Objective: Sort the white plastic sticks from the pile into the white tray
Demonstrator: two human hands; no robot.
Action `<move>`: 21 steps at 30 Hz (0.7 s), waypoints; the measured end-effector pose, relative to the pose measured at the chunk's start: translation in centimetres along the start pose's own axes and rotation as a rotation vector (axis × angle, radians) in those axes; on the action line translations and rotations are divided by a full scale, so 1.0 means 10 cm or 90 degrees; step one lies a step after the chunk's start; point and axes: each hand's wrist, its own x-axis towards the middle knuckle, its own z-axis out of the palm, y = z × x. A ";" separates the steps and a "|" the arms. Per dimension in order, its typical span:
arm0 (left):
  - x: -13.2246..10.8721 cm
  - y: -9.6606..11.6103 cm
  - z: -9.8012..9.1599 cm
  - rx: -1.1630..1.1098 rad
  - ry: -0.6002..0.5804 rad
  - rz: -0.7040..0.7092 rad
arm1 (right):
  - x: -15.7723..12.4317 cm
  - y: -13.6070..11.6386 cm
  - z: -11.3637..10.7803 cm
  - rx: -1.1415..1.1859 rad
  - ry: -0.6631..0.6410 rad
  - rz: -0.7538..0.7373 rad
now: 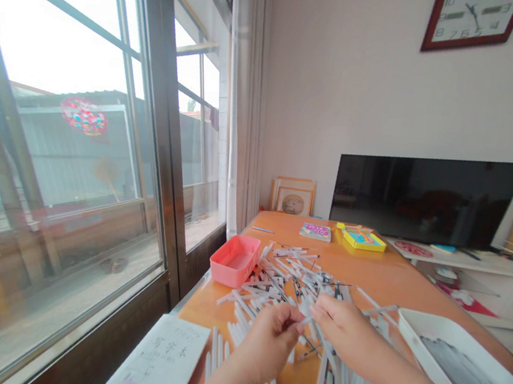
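My left hand is pinched at the thumb and forefinger over the middle of the table. My right hand meets it from the right, its fingers pressed together. A small pale plastic pen part shows between the fingertips of both hands; its exact shape is too small to make out. Under and around the hands lies a loose heap of pen tubes, whitish and see-through, mixed with thin dark-tipped pieces. To the right, a white tray holds many thin grey rods that look like pen refills.
A pink plastic basket stands left of the heap. In front of it lies a white booklet. Farther back are a pen, a colourful book and a yellow box. A window flanks the wooden table.
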 end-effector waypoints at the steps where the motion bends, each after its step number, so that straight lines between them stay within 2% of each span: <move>1: 0.00 0.01 0.00 0.012 0.002 0.010 | 0.00 0.01 0.03 -0.012 0.013 0.008; 4: -0.01 0.02 0.00 0.044 0.006 0.038 | -0.01 0.01 0.08 0.000 0.031 0.029; 7: -0.02 0.04 0.00 0.054 -0.002 0.026 | -0.01 -0.01 0.06 0.069 0.025 0.040; 14: -0.01 0.02 -0.01 -0.110 -0.041 -0.055 | -0.01 -0.03 -0.10 0.171 -0.057 0.012; 18: 0.01 -0.03 -0.01 -0.117 -0.052 -0.042 | 0.01 0.01 -0.07 0.163 -0.049 0.016; 21: 0.01 -0.05 0.00 -0.063 -0.022 0.004 | 0.02 -0.01 -0.01 0.095 -0.002 0.020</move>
